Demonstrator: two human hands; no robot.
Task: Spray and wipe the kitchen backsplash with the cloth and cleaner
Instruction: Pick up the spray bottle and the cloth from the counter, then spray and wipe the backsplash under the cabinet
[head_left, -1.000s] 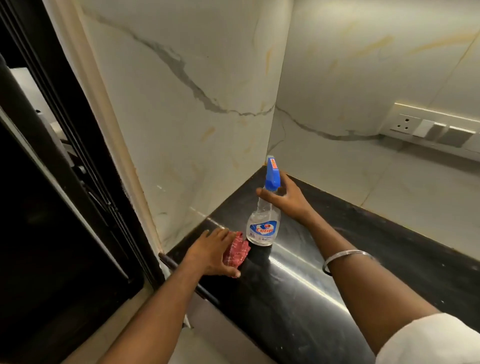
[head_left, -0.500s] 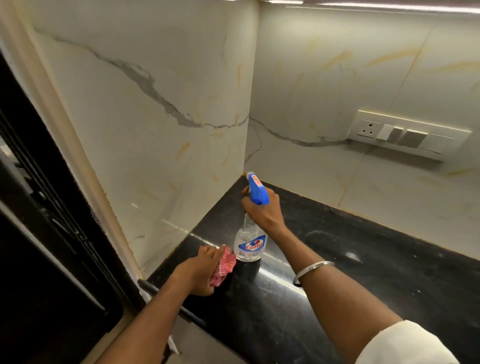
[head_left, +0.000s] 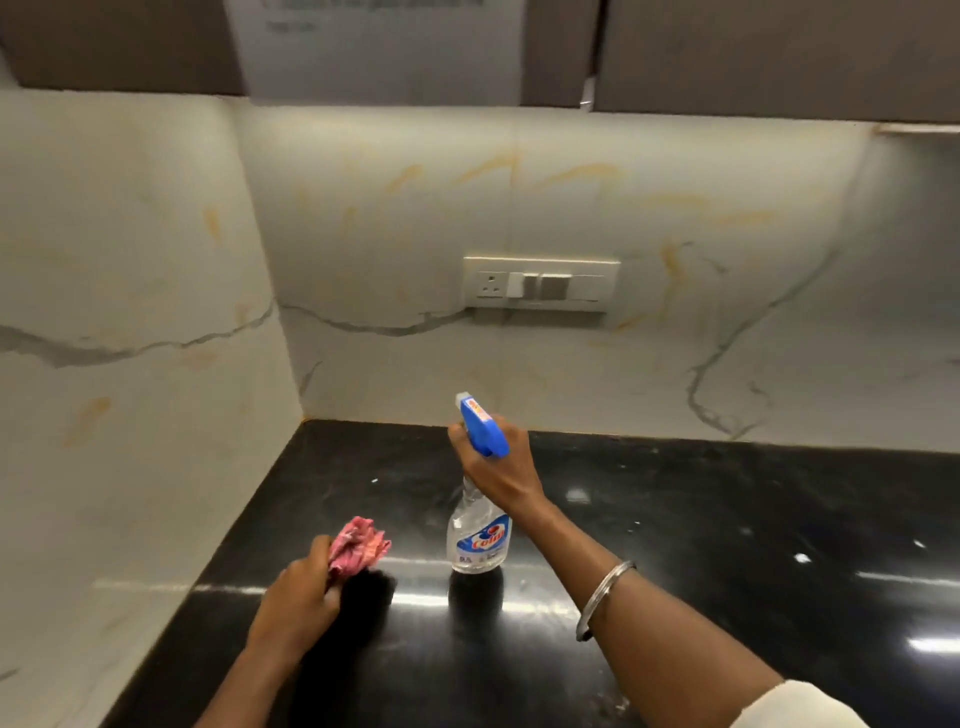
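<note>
Bottle (head_left: 479, 540) of clear cleaner is upright near the middle of the black counter (head_left: 727, 519), with its blue spray head (head_left: 483, 426) pointing up and to the left, toward the backsplash (head_left: 675, 364). The right hand (head_left: 498, 467) grips the neck, fingers curled round it just under the head; if the base touches the counter or is a little above it, I cannot tell. Left of the bottle, near but apart, the left hand (head_left: 298, 597) pinches a crumpled red cloth (head_left: 358, 552) low over the counter. A metal bangle (head_left: 602, 600) is on the right wrist. A socket plate (head_left: 540, 284) is on the backsplash, below dark cabinets (head_left: 779, 52).
</note>
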